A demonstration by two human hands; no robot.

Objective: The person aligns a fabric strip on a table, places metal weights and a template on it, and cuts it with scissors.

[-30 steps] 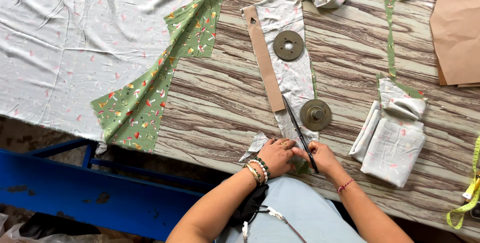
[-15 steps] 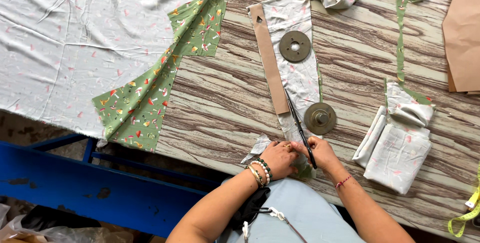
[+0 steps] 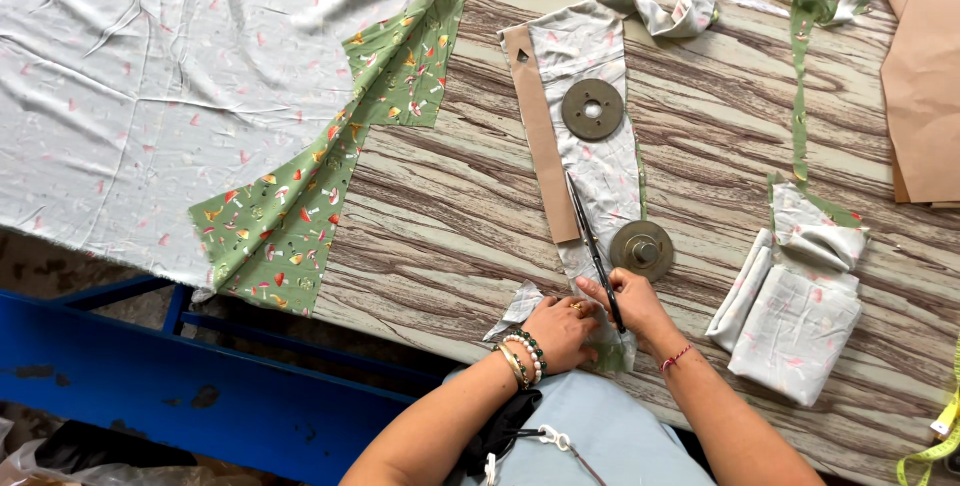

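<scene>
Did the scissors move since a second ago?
Cannot tell. The scissors lie between the brown paper strip and the lower round metal weight just as before; the whole view shifted, so the camera moved, not clearly the scissors.

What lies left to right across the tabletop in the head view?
Pale printed fabric sheet → green mushroom-print fabric → brown paper pattern strip → round metal weight with centre hole → folded pale fabric stack → brown paper sheets.

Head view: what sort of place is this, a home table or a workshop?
Probably a sewing or garment-cutting workshop. The right hand runs scissors along a brown paper pattern strip held down by round metal weights, and printed fabric is spread over the wood-grain table.
</scene>
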